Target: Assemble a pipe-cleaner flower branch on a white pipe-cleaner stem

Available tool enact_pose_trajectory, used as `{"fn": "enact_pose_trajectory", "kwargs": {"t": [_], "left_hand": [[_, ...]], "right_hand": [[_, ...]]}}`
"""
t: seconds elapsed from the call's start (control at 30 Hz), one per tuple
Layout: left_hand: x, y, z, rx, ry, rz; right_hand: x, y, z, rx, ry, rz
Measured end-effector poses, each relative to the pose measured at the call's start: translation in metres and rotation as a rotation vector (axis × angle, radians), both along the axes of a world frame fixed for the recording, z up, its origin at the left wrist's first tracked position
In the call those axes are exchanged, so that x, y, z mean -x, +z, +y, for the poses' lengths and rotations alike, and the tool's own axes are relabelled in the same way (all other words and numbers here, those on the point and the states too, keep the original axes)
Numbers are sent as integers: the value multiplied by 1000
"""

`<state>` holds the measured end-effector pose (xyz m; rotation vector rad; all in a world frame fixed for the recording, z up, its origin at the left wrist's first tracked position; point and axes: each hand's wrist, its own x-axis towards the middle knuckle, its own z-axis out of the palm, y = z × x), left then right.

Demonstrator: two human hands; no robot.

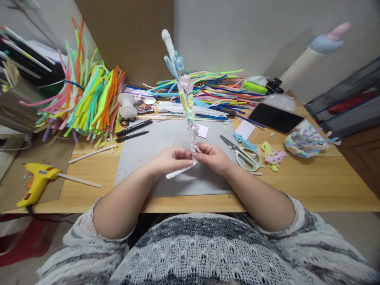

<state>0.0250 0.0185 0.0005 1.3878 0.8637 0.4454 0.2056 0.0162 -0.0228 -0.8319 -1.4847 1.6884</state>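
A white fuzzy pipe-cleaner stem [190, 130] stands upright between my hands, leaning a little left at the top. Blue, pink, yellow and green pipe-cleaner flowers and leaves [186, 84] run along it. My left hand [176, 159] pinches the stem's lower part, thumb and fingers closed. From the other side my right hand [211, 157] pinches the same stem, near a short white strand at the fingertips. A white length [178, 172] sticks out to the lower left beneath my left hand. Below both hands lies a grey cutting mat [178, 188].
Scissors [242, 152] and curled pipe-cleaner pieces [273, 156] lie to the right, by a phone [276, 117] and a pastel bundle [307, 141]. Leftward are a yellow glue gun [40, 182], black pens [133, 128] and upright pipe cleaners [92, 99]. Loose pipe cleaners [208, 91] lie behind.
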Motion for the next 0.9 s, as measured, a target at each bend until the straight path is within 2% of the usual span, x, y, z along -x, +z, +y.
{"fn": "enact_pose_trajectory", "kwargs": {"t": [0.1, 0.2, 0.43, 0.73, 0.9], "left_hand": [[-3, -6, 0, -78, 41, 95], [-4, -11, 0, -82, 71, 154], [1, -9, 2, 34, 31, 116], [2, -8, 2, 88, 44, 63], [0, -7, 1, 83, 43, 7]], "right_hand": [[3, -5, -1, 4, 7, -10], [5, -8, -2, 5, 17, -5], [2, -6, -1, -1, 50, -21], [-1, -6, -1, 30, 87, 26], [-1, -6, 0, -6, 85, 29]]}}
